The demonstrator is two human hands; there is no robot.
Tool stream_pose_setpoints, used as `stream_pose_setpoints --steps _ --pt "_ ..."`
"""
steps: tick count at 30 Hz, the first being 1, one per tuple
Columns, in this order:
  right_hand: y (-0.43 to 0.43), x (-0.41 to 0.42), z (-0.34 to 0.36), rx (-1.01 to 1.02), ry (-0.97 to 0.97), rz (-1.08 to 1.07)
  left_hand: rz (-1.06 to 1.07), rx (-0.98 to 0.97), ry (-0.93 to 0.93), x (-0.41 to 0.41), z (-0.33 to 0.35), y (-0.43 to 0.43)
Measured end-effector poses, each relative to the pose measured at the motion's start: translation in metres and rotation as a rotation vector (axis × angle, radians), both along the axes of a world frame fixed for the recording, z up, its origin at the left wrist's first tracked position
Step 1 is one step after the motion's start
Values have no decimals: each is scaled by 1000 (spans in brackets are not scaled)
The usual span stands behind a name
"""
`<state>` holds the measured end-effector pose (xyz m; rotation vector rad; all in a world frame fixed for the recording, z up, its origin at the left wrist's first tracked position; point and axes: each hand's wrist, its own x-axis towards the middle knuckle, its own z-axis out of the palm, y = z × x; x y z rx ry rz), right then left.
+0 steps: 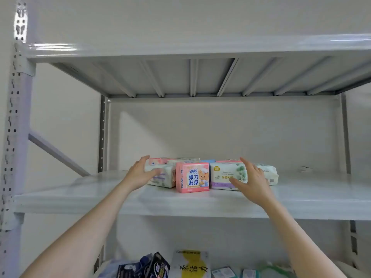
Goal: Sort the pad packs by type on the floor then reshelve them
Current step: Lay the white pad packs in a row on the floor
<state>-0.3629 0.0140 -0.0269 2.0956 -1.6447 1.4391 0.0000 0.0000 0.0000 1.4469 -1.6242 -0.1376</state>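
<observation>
Mid-frame: the pad packs sit as one tight cluster on the pale grey metal shelf board (80, 193), none on the floor in this view.

- Front centre, a pink square plastic pack with a bear picture (192, 177) stands upright, face to you.
- Touching its right side, a white soft pack printed with green leaves (224, 173) lies on its long edge. Another white pack of like print (270, 173) shows past it, to the right.
- On the pink pack's left, a white soft pack with pale print (163, 177). Behind the front row are a flat pink pack (157, 161) and a sliver of a blue pack (207, 161).

Hands: well apart, one at each end of the cluster, neither clamped on anything.

- Your left hand (139, 173) lies flat-fingered against the cluster's left end, thumb across the pale pack's front.
- Your right hand (251, 181) is spread over the leaf-printed pack's front. Touching or just short of it, I cannot tell.

Reading: this bracketing suits squeezing the whole lot together to lift it in one go, which fits the sorting not yet begun. Soft packs may bulge and slip out of the middle.

Bottom of frame: a lower shelf holds a dark blue glossy pack (153, 264) and a white-and-yellow pack with black characters (190, 263).
</observation>
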Motion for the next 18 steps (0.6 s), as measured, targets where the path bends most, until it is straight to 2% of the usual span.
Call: stream_pose_setpoints --steps 3,8,12,18 --pt "-20 -6 0 6 -20 -11 7 22 51 4 0 -25" --pt "-49 -12 0 32 -76 14 14 143 261 13 6 -58" --pt "-65 -15 6 47 -170 56 50 283 315 17 9 -82" --pt "-78 -24 6 144 -285 120 -31 472 398 22 11 -96"
